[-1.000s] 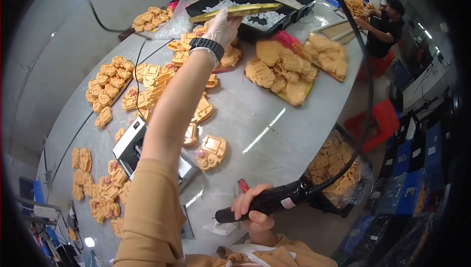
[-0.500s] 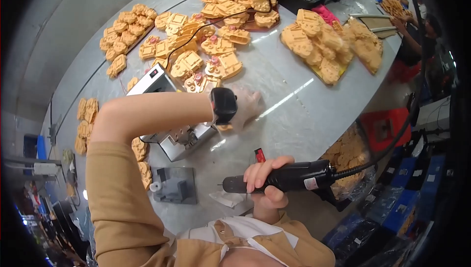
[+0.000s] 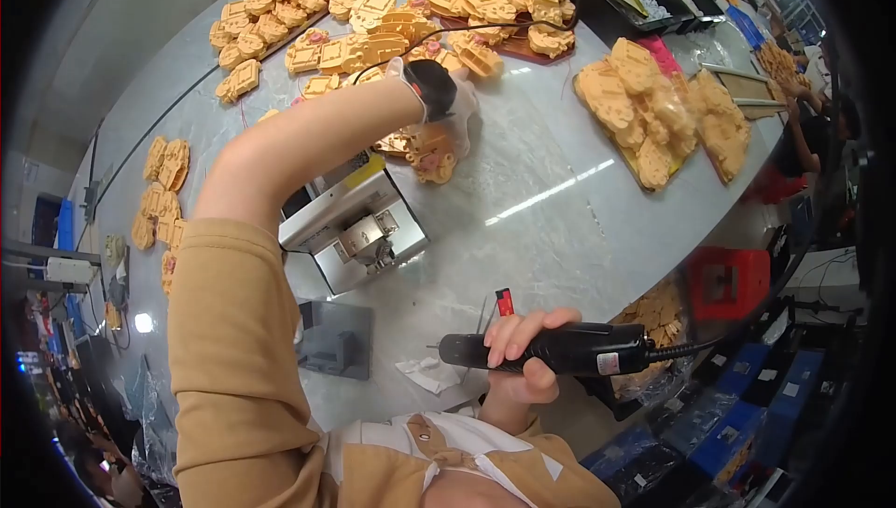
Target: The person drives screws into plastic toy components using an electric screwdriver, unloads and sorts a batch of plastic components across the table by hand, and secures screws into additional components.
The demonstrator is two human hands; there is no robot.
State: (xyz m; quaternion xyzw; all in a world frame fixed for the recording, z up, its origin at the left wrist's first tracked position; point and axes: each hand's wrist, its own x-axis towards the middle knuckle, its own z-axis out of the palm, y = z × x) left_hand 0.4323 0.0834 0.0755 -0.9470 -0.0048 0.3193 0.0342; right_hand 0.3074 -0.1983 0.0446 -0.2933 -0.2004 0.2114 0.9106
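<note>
My right hand (image 3: 527, 349) is wrapped round a black electric screwdriver (image 3: 579, 347), its bit pointing left and its cable running off to the right. My left hand (image 3: 459, 116), in a clear thin glove with a black watch at the wrist, reaches over the orange plastic housings. One orange housing (image 3: 435, 161) lies just under it and seems to touch it. The left fingers are blurred and partly hidden, so their grip is unclear. Below the left forearm stands a white box-shaped device (image 3: 359, 228) with a metal mechanism on its front.
Orange housings lie in groups, including a stack (image 3: 635, 111) at right. A grey transparent fixture (image 3: 334, 340) and a crumpled white paper (image 3: 431, 375) lie near my body. A red bin (image 3: 728, 282) stands beyond the table edge. A co-worker's arm shows at far right.
My left hand has moved away from me, from the bare table beyond the white device to the orange housings. My right hand still holds the screwdriver. The whole view has shifted slightly.
</note>
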